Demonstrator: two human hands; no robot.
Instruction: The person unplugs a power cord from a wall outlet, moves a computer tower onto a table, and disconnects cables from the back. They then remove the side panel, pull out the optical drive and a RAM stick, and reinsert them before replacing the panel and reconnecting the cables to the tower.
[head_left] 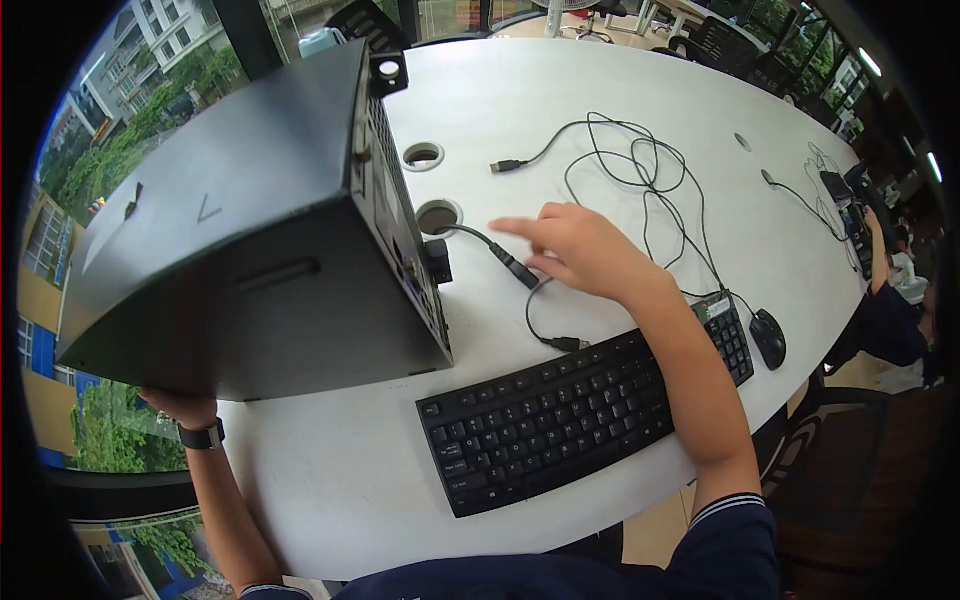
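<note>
A large black computer case (230, 230) stands at an angle on the left of the table, its port side facing right. My left hand (182, 406) is at the case's lower left edge, gripping it from below; its fingers are mostly hidden by the case. My right hand (572, 245) is over the table to the right of the case, empty, with the index finger stretched left and the others loosely bent. Just below that hand lies a thick black power cable (512, 264), which comes out of a round table hole. A black plug (438, 261) sticks out of the case's port side.
A black keyboard (550, 420) lies under my right forearm, with a mouse (768, 340) beside it. Coiled cable (650, 170) ends in a USB plug (508, 166); another connector (566, 344) lies by the keyboard. Grommet holes (424, 156) are near the case. Another person's arm (879, 250) is at far right.
</note>
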